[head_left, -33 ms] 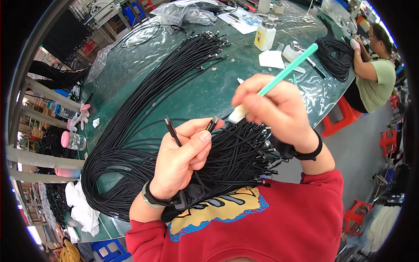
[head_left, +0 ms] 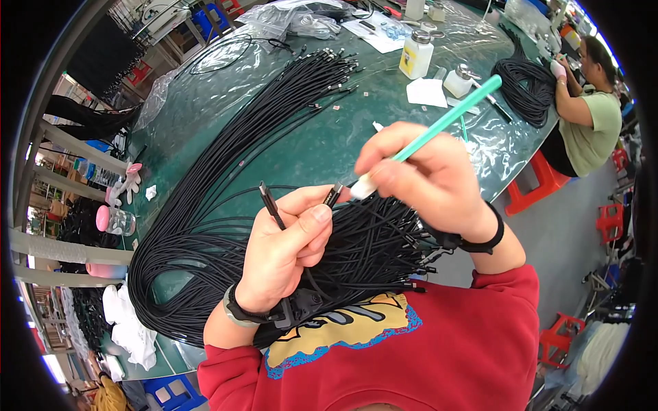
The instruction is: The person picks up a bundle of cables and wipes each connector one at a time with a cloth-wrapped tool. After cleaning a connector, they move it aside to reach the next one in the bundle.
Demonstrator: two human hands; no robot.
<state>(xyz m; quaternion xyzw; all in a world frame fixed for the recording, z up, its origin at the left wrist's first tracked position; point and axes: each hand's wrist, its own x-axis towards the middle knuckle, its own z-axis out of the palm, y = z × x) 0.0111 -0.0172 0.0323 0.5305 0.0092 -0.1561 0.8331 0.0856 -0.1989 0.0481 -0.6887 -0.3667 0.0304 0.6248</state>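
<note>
My left hand is closed around a black cable. One black plug with a metal tip pokes up between its thumb and forefinger. A second plug rises on the other side of the fist. In my right hand is a slim green stick, pinched like a pen. Its lower end carries a white, soft-looking tip, just right of the first plug; whether the two touch I cannot tell. Beneath both hands lies a thick bundle of black cables with many plug ends.
The cables bend round at the left and run to plug ends farther back on the green table. White-and-yellow bottle, glass bottle and white paper stand or lie behind my right hand. A co-worker sits at right by coiled cables.
My right hand has shifted slightly left and down, bringing the stick's white tip closer to the plug. My left hand has stayed in place.
</note>
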